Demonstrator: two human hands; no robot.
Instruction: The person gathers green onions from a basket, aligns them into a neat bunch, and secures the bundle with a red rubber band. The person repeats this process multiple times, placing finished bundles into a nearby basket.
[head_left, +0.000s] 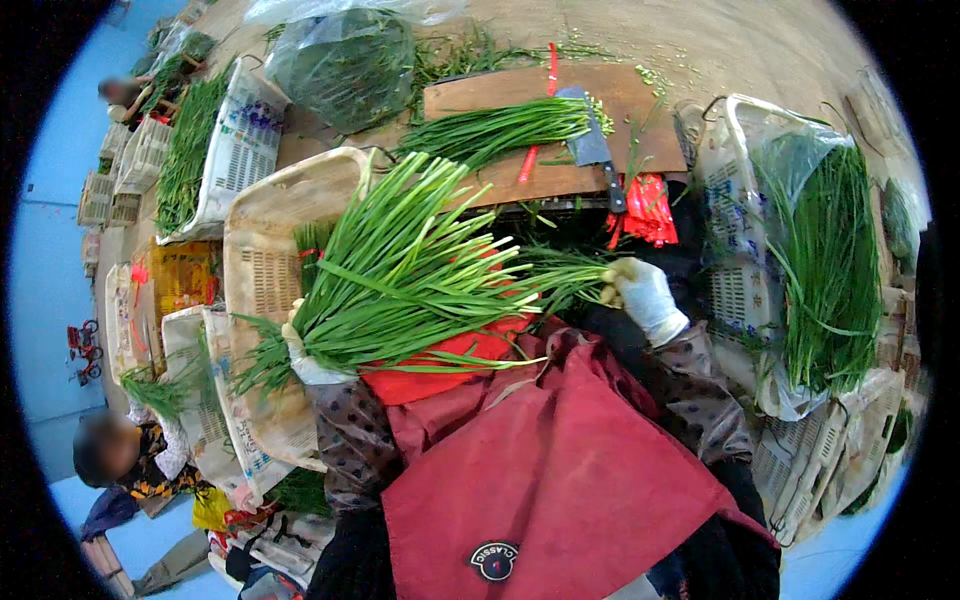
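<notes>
My left hand (311, 356), in a pale glove, grips a large bundle of garlic chives (412, 277) near its leafy end. The pale stems fan out up and to the right, above my dark red apron (555, 450). My right hand (645, 296), gloved too, holds a thin bunch of chives (566, 271) by the stem ends, its leaves trailing left. Ahead, a wooden board (480, 193) carries another chive bundle (495, 129). Across that bundle's stem ends lies a cleaver (589, 139). A red tie strip (529, 163) passes beneath the bundle.
Red tie strips (649, 214) hang at the board's near right corner. To the left stands a plastic crate (262, 247) with tied chives (311, 244) inside. A chive-filled crate (739, 142) stands right. Behind sits a plastic bag of greens (345, 71). Another person (154, 457) works at lower left.
</notes>
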